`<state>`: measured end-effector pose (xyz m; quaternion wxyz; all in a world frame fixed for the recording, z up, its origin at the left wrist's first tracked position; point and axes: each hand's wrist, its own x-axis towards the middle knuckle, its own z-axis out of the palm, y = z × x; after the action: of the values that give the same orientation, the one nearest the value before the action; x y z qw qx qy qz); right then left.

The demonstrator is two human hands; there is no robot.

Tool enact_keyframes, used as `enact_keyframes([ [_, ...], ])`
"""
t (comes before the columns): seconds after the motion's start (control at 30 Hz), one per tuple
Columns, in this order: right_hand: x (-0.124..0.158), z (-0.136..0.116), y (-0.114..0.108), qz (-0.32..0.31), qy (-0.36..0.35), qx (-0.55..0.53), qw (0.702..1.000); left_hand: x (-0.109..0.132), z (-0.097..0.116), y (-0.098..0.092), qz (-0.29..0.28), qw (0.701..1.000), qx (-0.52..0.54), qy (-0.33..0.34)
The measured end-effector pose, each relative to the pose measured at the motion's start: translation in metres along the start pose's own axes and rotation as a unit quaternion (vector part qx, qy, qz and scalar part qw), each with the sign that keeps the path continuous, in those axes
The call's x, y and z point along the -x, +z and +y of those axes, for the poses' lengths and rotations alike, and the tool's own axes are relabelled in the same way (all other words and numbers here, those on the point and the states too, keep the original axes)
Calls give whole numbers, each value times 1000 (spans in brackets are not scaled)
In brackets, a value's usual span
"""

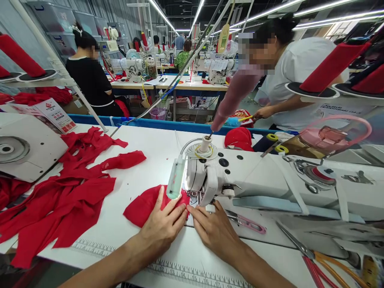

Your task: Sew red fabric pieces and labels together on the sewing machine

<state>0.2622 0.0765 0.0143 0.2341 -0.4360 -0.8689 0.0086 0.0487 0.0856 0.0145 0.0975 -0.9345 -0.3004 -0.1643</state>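
A small red fabric piece (pixel 141 208) lies on the white table under the head of a white sewing machine (pixel 255 176). My left hand (pixel 163 226) lies flat on the fabric, fingers stretched toward the needle area. My right hand (pixel 214 228) rests beside it, fingertips pressed on the fabric's edge right below the presser foot. The machine's lamp (pixel 176 178) hangs just above my left fingers. The needle itself is hidden behind the lamp and the machine head.
A heap of red fabric pieces (pixel 72 192) covers the table's left part. Pink thread snips (pixel 247 222) and orange-handled scissors (pixel 318 260) lie at the right. A person in a white shirt (pixel 294 84) works across the table. Red thread cones (pixel 330 68) stand at the right.
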Motion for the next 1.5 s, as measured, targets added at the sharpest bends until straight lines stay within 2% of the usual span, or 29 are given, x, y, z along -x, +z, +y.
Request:
enact_keyframes([
  [0.13,2,1,7,36,-5,12,999,-1,0,1,-7,1000,14,-18],
  [0.37,8,1,11,31,-17,37,999,-2,-2,2,11,1000,15,-13],
  [0.83,7,-1,8,28,-29,47,998,-3,-3,-3,-38,998,36,-23],
  [1.0,3,0,7,39,-15,65,997,-5,-2,-4,-34,999,28,-22],
  [1.3,1,2,7,-6,7,89,996,-6,-5,-5,-28,999,35,-26],
  [1.5,-2,3,11,2,10,102,995,-6,-7,-4,-32,998,43,-26],
])
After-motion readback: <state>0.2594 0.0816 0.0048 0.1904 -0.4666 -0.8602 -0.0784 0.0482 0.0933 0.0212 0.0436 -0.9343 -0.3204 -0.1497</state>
